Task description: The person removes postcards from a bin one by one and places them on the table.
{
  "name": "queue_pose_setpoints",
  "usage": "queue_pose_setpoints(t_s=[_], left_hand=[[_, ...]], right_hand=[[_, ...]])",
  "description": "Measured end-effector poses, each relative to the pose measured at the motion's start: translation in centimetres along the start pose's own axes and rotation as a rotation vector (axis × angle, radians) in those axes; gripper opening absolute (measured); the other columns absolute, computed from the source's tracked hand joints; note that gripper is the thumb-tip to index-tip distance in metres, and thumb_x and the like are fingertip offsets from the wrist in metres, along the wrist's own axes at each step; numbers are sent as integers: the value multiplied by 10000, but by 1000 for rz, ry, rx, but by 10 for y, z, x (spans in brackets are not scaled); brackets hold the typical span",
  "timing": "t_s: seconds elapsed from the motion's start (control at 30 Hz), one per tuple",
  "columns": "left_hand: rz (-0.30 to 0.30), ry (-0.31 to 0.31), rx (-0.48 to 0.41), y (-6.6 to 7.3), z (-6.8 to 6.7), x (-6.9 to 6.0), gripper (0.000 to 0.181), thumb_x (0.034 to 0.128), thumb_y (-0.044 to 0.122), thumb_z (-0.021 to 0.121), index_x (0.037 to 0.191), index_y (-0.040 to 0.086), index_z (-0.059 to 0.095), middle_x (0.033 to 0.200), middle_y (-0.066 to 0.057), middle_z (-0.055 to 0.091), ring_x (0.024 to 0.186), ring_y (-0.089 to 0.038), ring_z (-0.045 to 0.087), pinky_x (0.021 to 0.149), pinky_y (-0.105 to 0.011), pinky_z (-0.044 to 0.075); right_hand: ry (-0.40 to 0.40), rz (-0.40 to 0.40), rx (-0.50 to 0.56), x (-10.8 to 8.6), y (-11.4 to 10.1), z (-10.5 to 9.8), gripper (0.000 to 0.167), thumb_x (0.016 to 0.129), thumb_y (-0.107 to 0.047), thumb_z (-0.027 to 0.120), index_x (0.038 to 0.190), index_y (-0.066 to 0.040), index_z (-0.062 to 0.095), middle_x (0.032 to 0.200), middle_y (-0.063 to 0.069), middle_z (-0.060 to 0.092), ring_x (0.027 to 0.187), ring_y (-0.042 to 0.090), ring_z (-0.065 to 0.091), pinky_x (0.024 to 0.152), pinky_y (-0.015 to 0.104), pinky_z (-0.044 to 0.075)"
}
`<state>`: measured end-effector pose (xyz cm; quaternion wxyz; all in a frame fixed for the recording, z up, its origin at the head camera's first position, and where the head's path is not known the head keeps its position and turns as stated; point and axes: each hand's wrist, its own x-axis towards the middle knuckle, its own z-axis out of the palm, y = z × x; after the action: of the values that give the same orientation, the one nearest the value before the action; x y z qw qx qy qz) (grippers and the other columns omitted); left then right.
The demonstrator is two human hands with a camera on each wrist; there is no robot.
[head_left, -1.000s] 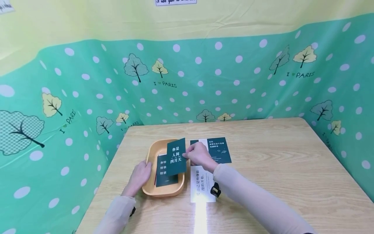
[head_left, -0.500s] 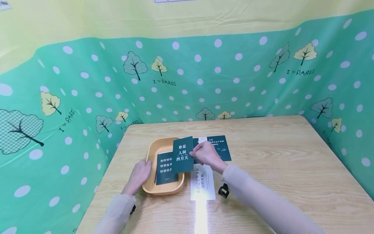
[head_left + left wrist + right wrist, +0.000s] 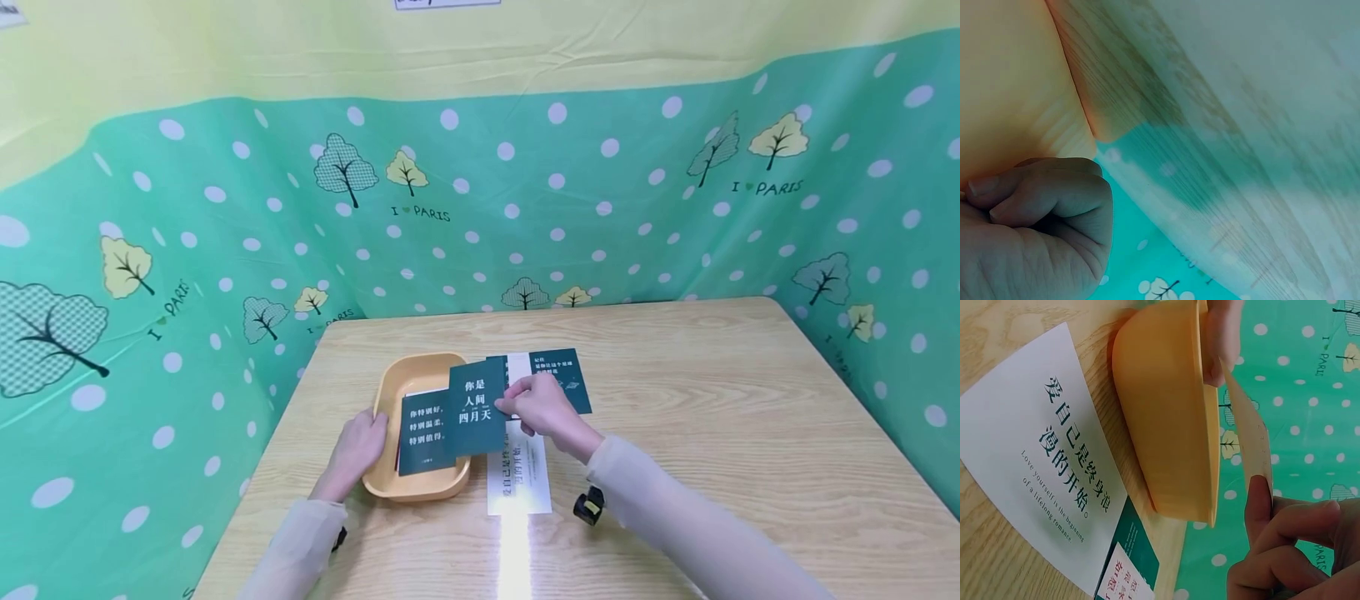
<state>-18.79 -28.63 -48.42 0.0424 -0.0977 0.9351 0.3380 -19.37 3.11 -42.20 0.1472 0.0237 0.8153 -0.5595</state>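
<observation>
In the head view an orange tray [image 3: 384, 487] stands on the table, and the left hand [image 3: 358, 446] grips its left rim. Dark green cards [image 3: 424, 446] lie inside it. The right hand [image 3: 546, 410] pinches the right edge of another dark green card [image 3: 476, 433], holding it above the tray's right rim. In the right wrist view that card [image 3: 1249, 434] is seen nearly edge-on between thumb and finger of the right hand [image 3: 1297, 550]. The left wrist view shows the curled fingers of the left hand [image 3: 1041, 219] at the tray's orange wall [image 3: 1010, 75].
Right of the tray, a white printed card [image 3: 519, 492] lies on the wooden table [image 3: 675, 375]. Behind it are a dark green card [image 3: 583, 402] and a narrow pale card, partly covered by the right hand. A polka-dot cloth [image 3: 450, 217] hangs around the table.
The right hand has carried its pinched card rightward from over the middle of the tray, uncovering more of the card inside. The left hand stays on the rim.
</observation>
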Motion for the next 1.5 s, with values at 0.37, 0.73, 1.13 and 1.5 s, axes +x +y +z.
queue_pose_setpoints(t_s=[0.37, 0.73, 1.13, 1.5], left_hand=[[12, 6, 6, 0, 0, 0, 502, 1094, 268, 339, 1293, -121, 587, 838, -169, 640, 684, -227, 661, 545, -355, 553], [11, 5, 3, 1, -2, -2, 472, 1098, 274, 337, 1208, -91, 615, 782, -142, 609, 647, -216, 637, 528, -355, 532], [11, 12, 11, 0, -1, -1, 437, 1095, 256, 349, 1169, -71, 630, 767, -130, 608, 639, -213, 632, 531, -353, 525], [-6, 2, 6, -1, 0, 1, 476, 1085, 279, 331, 1217, -89, 602, 813, -156, 613, 660, -226, 645, 541, -348, 545]], right_hand=[[40, 31, 13, -8, 11, -12, 83, 955, -117, 770, 958, -46, 728, 867, 75, 686, 512, 140, 457, 487, 244, 315], [52, 74, 26, -16, 29, -23, 89, 948, -101, 766, 968, -30, 717, 875, 84, 662, 531, 148, 438, 493, 248, 308], [54, 101, 0, -27, 53, -38, 128, 924, -113, 776, 976, -15, 711, 799, 59, 597, 613, 191, 452, 541, 291, 320], [44, 88, -53, -33, 74, -46, 140, 882, -105, 802, 935, -8, 716, 971, 106, 666, 917, 258, 556, 744, 341, 447]])
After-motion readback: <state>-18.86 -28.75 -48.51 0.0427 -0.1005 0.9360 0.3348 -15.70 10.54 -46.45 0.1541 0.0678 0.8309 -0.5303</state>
